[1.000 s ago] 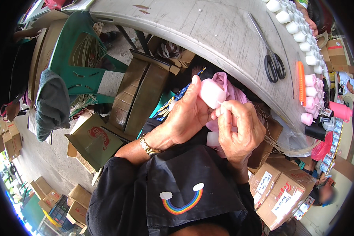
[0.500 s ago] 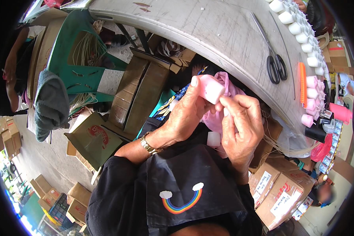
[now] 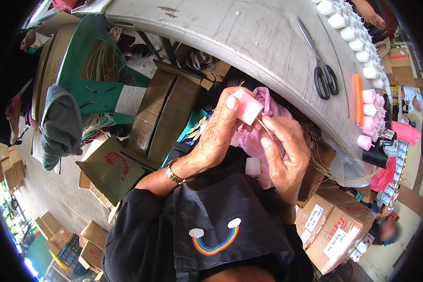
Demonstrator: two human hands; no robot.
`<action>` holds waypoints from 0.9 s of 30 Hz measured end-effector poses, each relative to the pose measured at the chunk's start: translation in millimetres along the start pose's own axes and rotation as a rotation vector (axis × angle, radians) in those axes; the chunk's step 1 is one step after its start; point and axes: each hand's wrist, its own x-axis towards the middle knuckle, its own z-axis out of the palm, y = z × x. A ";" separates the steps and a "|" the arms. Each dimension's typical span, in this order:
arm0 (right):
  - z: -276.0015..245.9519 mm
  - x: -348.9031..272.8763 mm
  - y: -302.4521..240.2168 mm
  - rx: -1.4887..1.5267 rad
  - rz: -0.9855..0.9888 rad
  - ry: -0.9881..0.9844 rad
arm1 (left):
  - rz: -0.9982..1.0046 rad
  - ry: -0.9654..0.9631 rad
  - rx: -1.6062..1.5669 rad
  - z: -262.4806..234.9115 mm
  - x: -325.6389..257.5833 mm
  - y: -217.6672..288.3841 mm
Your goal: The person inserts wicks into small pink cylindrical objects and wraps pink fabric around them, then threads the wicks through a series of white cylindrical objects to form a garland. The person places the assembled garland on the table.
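My left hand is wrapped round a small pink candle, holding it tilted above my lap. Between the thumb and fingers of my right hand is a thin pale wick, pinched close to the candle's lower end. Whether the wick goes into the wax is hard to make out. Below my hands a small whitish candle rests on my lap beside a pink cloth.
On the grey table lie black-handled scissors and an orange ridged strip. Rows of white candles and pink candles line its right side. Cardboard boxes and a green chair flank me. Other people are at the edges.
My right hand has drawn slightly down and away from the candle, and a short length of wick now shows between them. The candle stays in my left hand.
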 end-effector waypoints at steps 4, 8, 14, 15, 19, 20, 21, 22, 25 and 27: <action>-0.6 -14.5 1.9 0.132 0.223 0.062 | 0.013 -0.023 0.061 -1.1 -0.4 -1.1; -1.0 -16.7 2.8 0.089 0.172 0.095 | 0.014 -0.036 0.117 3.7 -3.9 -0.9; 4.0 -10.3 1.9 0.080 0.062 0.112 | 0.078 -0.091 0.288 7.9 -7.8 -0.9; 4.5 -10.7 2.1 0.086 0.059 0.110 | 0.079 -0.084 0.316 8.0 -8.4 -2.0; 1.3 -17.9 6.6 0.102 0.107 0.068 | 0.060 -0.074 0.294 2.8 -9.6 -4.9; -0.3 -20.9 8.7 0.101 0.106 0.087 | 0.034 -0.069 0.272 0.8 -9.6 -5.4; -1.8 -24.2 10.7 0.084 0.141 0.089 | 0.010 -0.064 0.248 -0.6 -9.4 -6.0; -2.7 -27.6 12.7 0.068 0.175 0.089 | 0.008 -0.070 0.262 -1.2 -9.2 -6.9; -1.3 -37.4 15.1 0.223 0.315 0.118 | 0.025 -0.099 0.343 1.0 -8.0 -8.2; -1.4 -39.5 14.1 0.206 0.270 0.132 | 0.055 -0.136 0.456 5.2 -6.8 -7.5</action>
